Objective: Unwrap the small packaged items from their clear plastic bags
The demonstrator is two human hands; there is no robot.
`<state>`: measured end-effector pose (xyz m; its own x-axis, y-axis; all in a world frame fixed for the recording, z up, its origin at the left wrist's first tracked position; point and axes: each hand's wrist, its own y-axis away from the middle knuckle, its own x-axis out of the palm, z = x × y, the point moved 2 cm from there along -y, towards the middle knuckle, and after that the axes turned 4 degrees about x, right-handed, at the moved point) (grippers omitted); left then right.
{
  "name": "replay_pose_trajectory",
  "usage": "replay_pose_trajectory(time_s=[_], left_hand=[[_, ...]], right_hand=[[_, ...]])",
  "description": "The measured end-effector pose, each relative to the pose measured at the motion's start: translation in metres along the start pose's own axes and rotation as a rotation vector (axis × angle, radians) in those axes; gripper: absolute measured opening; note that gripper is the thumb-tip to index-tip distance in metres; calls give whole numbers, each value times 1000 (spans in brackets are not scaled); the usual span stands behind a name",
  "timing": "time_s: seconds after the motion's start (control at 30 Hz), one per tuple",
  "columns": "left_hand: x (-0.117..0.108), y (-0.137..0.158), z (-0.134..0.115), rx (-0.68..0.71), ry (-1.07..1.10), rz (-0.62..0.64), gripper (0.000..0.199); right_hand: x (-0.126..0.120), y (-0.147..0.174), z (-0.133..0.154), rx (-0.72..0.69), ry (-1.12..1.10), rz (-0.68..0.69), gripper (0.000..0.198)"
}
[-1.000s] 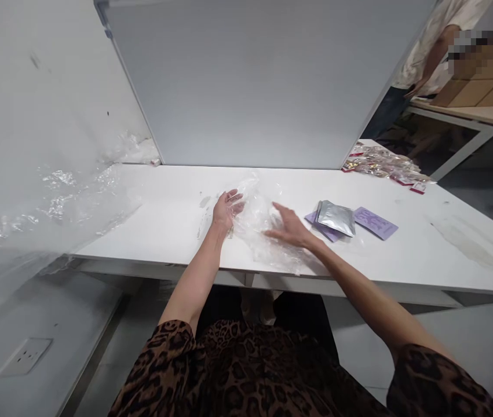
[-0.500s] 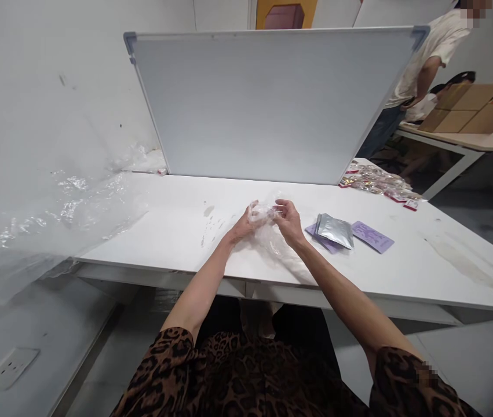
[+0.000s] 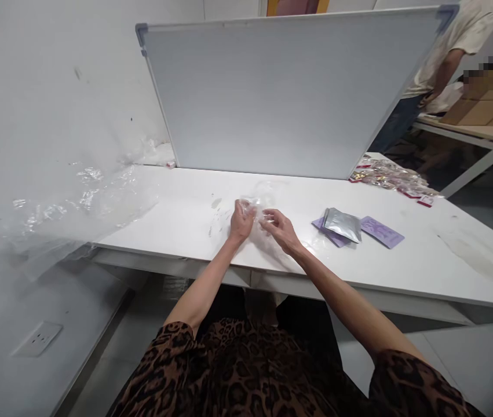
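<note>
Working this loose, crumpled clear plastic film [image 3: 267, 248] neatly depends, I would judge, on one hand anchoring while the other manipulates. It lies near the middle of the table's long near edge, bunched between the hands, with a thin tail trailing toward that edge and another loose part spreading toward the far edge, where the whiteboard [image 3: 289, 92] stands.

The left hand [image 3: 243, 221] is curled inward, with film bunched in its grasp; it looks the better anchor. The right hand [image 3: 281, 231] has its fingers bent, the tips at the film's right side; whether they pinch it or merely touch it, I cannot tell. A light fingertip grip should serve best there, since film this thin probably slips, clings and creases under a hard squeeze. Taking up the trailing part in short, even folds would help stop it from sliding over the near edge.

Elbow room matters too: the silver pouch [image 3: 342, 225], resting on a purple packet [image 3: 339, 239], sits just to the right, toward the table's right end, with another purple packet [image 3: 382, 231] beside it. Small, close movements should keep the film from catching on them. Forearms crossing the near edge could drag the tail along.
</note>
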<state>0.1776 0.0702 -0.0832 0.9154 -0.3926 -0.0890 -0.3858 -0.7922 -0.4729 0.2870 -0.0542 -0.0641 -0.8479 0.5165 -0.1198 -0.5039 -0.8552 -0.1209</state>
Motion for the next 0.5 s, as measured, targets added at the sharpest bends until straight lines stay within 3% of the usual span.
replay_pose_trajectory(time_s=[0.13,0.23,0.37,0.5], left_hand=[[-2,22,-2,209,-56,238,66],[-11,31,2,304,-189,269,73],[-37,28,4,363,-266,205,46],[-89,4,-6,280,-307,-49,40]], right_hand=[[8,-3,7,53,-395,-23,38],[10,5,10,102,-488,82,35],[5,22,0,132,-255,192,41],[-5,27,-20,183,-7,150,47]])
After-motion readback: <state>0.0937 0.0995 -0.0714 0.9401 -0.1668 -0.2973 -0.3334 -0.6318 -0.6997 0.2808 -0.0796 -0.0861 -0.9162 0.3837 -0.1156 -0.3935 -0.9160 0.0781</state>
